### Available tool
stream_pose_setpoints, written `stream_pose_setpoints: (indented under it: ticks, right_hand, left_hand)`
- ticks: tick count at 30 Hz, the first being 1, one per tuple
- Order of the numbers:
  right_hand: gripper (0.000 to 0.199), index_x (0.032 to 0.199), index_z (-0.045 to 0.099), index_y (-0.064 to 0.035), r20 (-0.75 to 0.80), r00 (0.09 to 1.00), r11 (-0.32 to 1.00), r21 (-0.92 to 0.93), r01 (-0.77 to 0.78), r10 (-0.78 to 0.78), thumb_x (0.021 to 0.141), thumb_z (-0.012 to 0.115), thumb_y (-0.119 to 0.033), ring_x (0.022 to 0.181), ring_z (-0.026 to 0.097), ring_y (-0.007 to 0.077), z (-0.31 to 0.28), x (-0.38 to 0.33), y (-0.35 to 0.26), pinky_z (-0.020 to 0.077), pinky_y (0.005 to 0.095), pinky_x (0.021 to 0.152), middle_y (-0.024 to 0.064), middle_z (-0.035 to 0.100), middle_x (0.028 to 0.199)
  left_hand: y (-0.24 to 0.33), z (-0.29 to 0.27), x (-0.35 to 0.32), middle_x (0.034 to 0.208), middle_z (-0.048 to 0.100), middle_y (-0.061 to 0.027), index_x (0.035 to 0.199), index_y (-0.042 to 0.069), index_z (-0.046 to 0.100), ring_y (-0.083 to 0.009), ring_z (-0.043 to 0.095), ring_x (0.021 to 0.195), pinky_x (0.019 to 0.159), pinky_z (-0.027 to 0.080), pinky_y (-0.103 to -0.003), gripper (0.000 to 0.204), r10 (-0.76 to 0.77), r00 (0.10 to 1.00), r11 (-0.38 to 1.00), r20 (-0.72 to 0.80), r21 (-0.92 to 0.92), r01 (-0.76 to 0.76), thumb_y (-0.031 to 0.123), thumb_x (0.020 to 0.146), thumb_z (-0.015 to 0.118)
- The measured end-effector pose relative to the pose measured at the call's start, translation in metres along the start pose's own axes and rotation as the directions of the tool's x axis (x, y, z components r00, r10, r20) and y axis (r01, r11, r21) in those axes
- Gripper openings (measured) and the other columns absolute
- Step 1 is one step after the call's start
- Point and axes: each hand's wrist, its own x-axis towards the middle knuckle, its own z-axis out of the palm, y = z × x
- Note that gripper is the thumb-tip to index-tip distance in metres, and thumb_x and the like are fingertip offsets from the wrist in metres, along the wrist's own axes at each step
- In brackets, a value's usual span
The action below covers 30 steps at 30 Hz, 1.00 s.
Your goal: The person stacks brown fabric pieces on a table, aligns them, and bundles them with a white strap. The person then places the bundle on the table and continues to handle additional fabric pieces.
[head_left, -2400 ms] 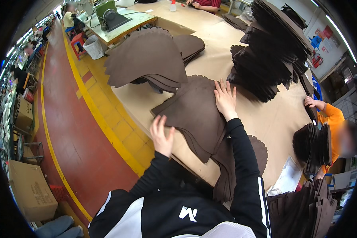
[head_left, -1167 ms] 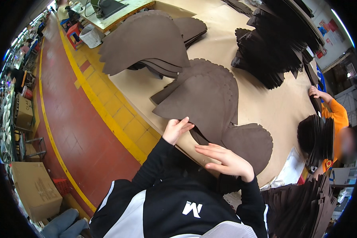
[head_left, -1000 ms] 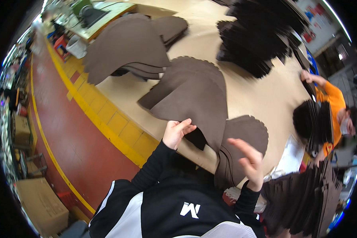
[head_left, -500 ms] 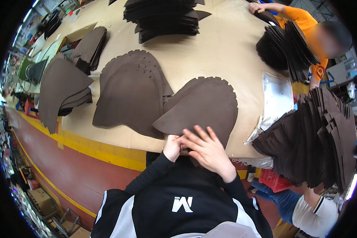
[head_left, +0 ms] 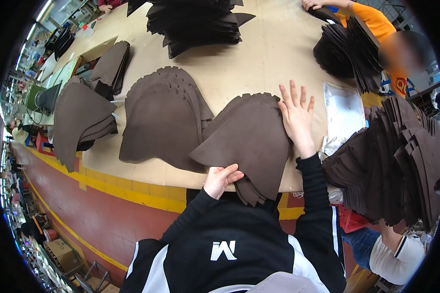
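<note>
A fanned pile of dark brown flat cut pieces point(head_left: 254, 136), notched along the far rounded edge, lies on the tan table in front of me. My left hand point(head_left: 221, 181) pinches the near edge of the top cut piece, thumb above and fingers beneath, partly hidden. At the pile's far right corner, my right hand point(head_left: 297, 117) is spread flat, its thumb by the notched edge and its palm on the table beside it. The lower pieces' tips stick out over the table's front edge. To the left, a second pile of similar pieces point(head_left: 161, 119) touches this one.
More brown pieces point(head_left: 83, 110) overhang the table at the left. A tall dark stack point(head_left: 195, 24) stands at the back. On the right are a clear plastic-covered sheet point(head_left: 343, 110) and a big bundle of pieces point(head_left: 391, 161). A person in orange point(head_left: 371, 19) works at the far right.
My hands were together at the near edge. My right hand has moved away and right to the notched corner, while my left hand now pinches the near edge. The view has shifted slightly.
</note>
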Motion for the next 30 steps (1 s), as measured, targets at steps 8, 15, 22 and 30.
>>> stream_pose_setpoints:
  ticks: [8,15,22,30]
  right_hand:
    - [0.050,0.147,0.043,-0.0356,0.083,0.848,0.795,0.407,0.450,-0.523,0.097,0.050,-0.037,0.148,0.025,0.0222,-0.039,-0.062,-0.100,0.0131,0.0527,0.119,-0.0010,0.032,0.158]
    - [0.051,0.151,0.034,-0.0343,0.117,0.948,0.951,0.126,0.282,-0.297,0.101,0.043,-0.037,0.149,0.021,0.0278,0.011,0.028,-0.048,0.0101,0.0532,0.120,0.0027,0.024,0.161]
    - [0.052,0.153,0.030,-0.0134,-0.125,0.984,0.984,0.111,0.139,-0.125,0.105,0.034,-0.033,0.151,0.012,0.0290,-0.024,0.020,-0.004,0.0060,0.0474,0.122,0.0076,0.018,0.163]
    - [0.051,0.149,0.040,-0.0151,-0.054,0.996,0.932,0.350,0.092,-0.078,0.100,0.049,-0.026,0.150,0.008,0.0370,-0.051,-0.063,-0.006,0.0041,0.0514,0.120,0.0127,0.019,0.162]
  left_hand:
    - [0.002,0.006,-0.004,0.097,0.069,-0.0113,0.103,-0.004,0.064,-0.0224,0.070,0.087,0.083,0.059,-0.038,0.014,0.014,1.000,0.999,-0.013,-0.045,-0.014,0.006,0.093,0.062]
    - [-0.004,-0.003,0.001,0.091,0.070,-0.0121,0.100,-0.005,0.066,-0.0240,0.071,0.085,0.081,0.060,-0.037,0.013,0.038,0.999,0.999,0.008,0.026,-0.038,0.004,0.093,0.062]
    - [0.012,-0.015,-0.024,0.099,0.069,-0.0102,0.103,-0.004,0.066,-0.0218,0.070,0.088,0.079,0.055,-0.032,0.020,0.310,0.944,0.942,-0.111,0.169,-0.289,0.014,0.095,0.066]
    - [0.129,-0.061,-0.055,0.088,0.068,-0.0072,0.099,-0.002,0.068,-0.0178,0.068,0.076,0.069,0.057,-0.032,0.017,0.701,0.677,0.713,-0.226,0.237,-0.660,0.014,0.092,0.068]
